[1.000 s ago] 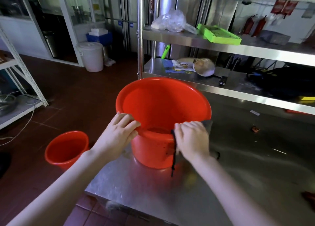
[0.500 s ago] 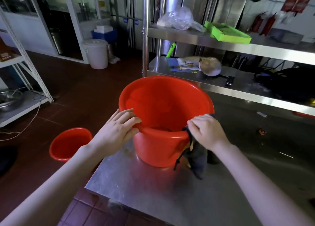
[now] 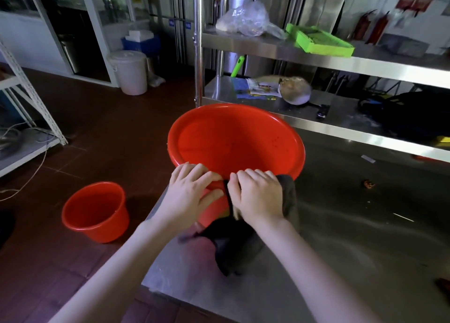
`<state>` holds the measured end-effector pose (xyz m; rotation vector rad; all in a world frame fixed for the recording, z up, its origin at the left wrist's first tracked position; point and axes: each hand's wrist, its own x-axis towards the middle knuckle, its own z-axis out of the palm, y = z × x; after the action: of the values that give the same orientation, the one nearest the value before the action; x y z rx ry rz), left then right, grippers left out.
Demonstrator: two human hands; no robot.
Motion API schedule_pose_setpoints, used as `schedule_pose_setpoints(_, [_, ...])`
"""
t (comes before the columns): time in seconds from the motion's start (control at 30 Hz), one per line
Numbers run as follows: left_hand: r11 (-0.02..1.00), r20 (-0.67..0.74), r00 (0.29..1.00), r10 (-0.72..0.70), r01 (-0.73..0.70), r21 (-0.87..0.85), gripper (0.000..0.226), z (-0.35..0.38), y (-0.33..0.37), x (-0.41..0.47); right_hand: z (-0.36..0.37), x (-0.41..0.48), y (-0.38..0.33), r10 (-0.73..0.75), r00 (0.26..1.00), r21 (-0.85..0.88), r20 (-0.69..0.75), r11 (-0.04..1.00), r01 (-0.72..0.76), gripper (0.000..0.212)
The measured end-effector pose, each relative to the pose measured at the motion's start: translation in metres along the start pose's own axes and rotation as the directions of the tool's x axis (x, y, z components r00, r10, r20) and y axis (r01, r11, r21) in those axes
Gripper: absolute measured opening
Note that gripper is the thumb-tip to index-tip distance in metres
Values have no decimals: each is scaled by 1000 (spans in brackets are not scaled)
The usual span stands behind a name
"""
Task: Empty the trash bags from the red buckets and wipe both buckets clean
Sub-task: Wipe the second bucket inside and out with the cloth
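Right hand (image 3: pixel 255 196) slid cloth (image 3: pixel 233 247) leftward along bucket (image 3: pixel 233 140) rim, clutching it, left hand (image 3: pixel 192 196) gripping rim

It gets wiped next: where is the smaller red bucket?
Head view, lower left: the smaller red bucket stands on the floor, just left of the steel table.

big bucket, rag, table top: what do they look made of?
The big bucket looks like plastic: glossy red, moulded rolled rim. The rag under the right hand is dark matte cloth, hanging in soft folds. The table top looks like stainless steel: brushed grey with smeared reflections.
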<state>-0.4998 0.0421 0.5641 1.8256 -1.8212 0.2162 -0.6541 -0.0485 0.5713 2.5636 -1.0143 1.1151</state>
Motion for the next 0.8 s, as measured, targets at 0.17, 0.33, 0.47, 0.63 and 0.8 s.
schedule_pose_setpoints(0.17, [994, 151, 984, 95, -102, 38, 52, -21, -46, 4, -17, 9, 68, -101, 991, 77, 83, 993, 95, 42])
schedule_pose_setpoints(0.33, [992, 148, 987, 63, -78, 97, 57, -16, -40, 4, -17, 13, 89, 40, 997, 126, 66, 991, -48, 45])
schedule_pose_setpoints(0.47, [989, 63, 998, 20, -29, 145, 42, -12, -18, 1, 1, 0, 27, 93, 995, 21, -39, 995, -92, 38])
schedule_pose_setpoints(0.63, [994, 70, 997, 13, -21, 109, 43, -10, 2, -1, 10, 4, -20, 49, 999, -3, -15, 999, -49, 37])
schedule_pose_setpoints(0.8, [994, 186, 983, -4, -16, 104, 60, -37, -61, 5, -9, 7, 48, -97, 994, 61, 44, 994, 94, 38])
